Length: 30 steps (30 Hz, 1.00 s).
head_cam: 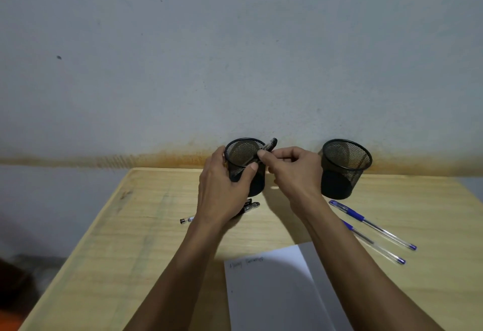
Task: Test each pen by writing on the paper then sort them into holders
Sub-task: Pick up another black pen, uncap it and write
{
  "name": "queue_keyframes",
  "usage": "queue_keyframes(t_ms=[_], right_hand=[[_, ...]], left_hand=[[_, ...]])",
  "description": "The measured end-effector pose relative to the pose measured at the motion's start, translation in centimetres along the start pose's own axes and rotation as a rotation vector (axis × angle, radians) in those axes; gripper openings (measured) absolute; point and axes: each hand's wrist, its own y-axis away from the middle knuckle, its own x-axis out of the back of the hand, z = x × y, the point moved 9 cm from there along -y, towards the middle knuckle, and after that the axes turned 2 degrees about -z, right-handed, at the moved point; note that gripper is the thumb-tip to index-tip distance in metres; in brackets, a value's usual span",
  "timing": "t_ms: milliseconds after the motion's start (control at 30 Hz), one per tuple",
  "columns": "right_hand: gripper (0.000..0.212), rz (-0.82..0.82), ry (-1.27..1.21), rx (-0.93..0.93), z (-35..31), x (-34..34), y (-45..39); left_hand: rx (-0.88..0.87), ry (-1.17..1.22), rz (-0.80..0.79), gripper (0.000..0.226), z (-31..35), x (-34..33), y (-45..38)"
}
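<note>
My left hand (222, 186) grips the side of the left black mesh holder (244, 152), which is tilted toward me near the table's back edge. Over that holder's rim, my right hand (292, 171) pinches a black pen (269, 146) whose lower end dips inside the mesh. A second black mesh holder (342, 168) stands to the right, nothing visible inside it. Two blue pens (371, 223) lie on the table right of my right forearm. Black pens (248, 206) lie partly hidden under my left wrist. White paper (274, 289) with a line of handwriting lies near me.
The wooden table (130, 239) meets a grey wall with a rust-coloured stain along its base. The table's left edge runs diagonally, with dark floor and an orange object at the lower left corner.
</note>
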Motion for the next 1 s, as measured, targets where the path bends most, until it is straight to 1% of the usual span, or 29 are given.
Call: queue_keyframes(t_ms=[67,133,167,267,333,400,500,600,667,800,933,1000], right_hand=[[0.012,0.037,0.012,0.004,0.4,1.2,0.4],[0.008,0.033,0.101,0.05,0.9,2.2,1.4],[0.009,-0.016,0.19,0.095,1.1,1.9,2.2],[0.012,-0.266,0.458,0.26,2.0,-1.2,5.1],[0.02,-0.398,0.697,0.467,2.0,-3.9,6.7],[0.023,-0.466,0.856,0.643,1.9,-5.6,7.7],[0.025,-0.519,0.977,0.753,2.1,-6.5,8.2],[0.022,-0.558,1.048,0.807,2.1,-6.7,8.6],[0.023,-0.584,1.078,0.808,2.0,-6.9,8.6],[0.023,-0.635,1.152,0.806,1.7,-7.5,9.0],[0.018,-0.635,1.187,0.856,1.5,-7.4,10.4],[0.019,-0.638,1.219,0.882,2.0,-7.3,10.9]], left_hand=[[0.003,-0.004,-0.008,0.052,0.2,0.1,0.0],[0.009,-0.005,-0.021,0.05,0.2,0.2,-0.1],[0.016,-0.008,-0.028,0.052,0.1,0.2,-0.2],[0.055,-0.019,-0.06,0.06,-0.5,0.4,-0.6],[0.068,-0.027,-0.082,0.064,-0.6,0.5,-0.9],[0.066,-0.051,-0.089,0.066,-0.4,0.7,-1.0],[0.083,-0.046,-0.037,0.067,-0.4,1.8,-0.7],[0.063,-0.03,0.059,0.061,-0.5,3.8,0.1],[0.064,0.002,0.096,0.058,-0.9,4.9,0.9],[0.09,0.025,0.125,0.053,-1.3,6.7,2.8],[0.107,0.037,0.16,0.045,-1.6,8.6,5.3],[0.114,0.042,0.181,0.042,-1.6,9.4,6.8]])
